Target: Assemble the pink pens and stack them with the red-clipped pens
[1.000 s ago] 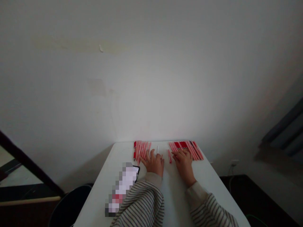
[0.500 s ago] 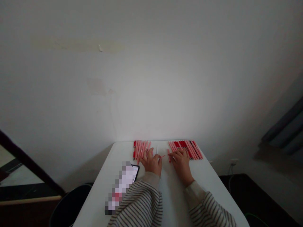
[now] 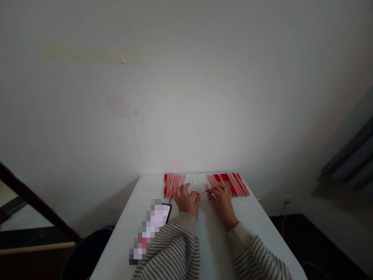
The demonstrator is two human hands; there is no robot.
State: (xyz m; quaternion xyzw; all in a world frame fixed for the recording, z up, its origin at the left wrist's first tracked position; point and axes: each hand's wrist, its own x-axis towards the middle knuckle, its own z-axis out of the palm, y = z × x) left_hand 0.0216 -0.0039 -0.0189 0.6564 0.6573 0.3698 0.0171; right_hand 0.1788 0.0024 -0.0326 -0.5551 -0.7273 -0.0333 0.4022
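Note:
My left hand (image 3: 188,201) pinches a thin pink pen part (image 3: 203,193) between thumb and index finger. The tips of my right hand (image 3: 223,200) meet at the other end of this part, so it bridges the gap between my hands. Under my right fingertips lies a short pink barrel (image 3: 207,186), partly covered. A slim white stick (image 3: 194,184) rests on the table just beyond my left hand. Several pink pens (image 3: 171,184) lie side by side at the left, some hidden behind my left fingers. Another row of pink and red pens (image 3: 240,184) fans out at the right.
The white table (image 3: 212,241) stands against a pale wall (image 3: 186,97). A phone (image 3: 154,229), its screen partly blurred, lies left of my forearm. On the floor at the left is a dark round bin (image 3: 84,252). A wall socket (image 3: 288,199) with a cable is at the right.
The thin pink part in my left hand now reaches my right fingertips, where a gap stood before. My right fingers have shifted slightly left; the pen rows are unchanged.

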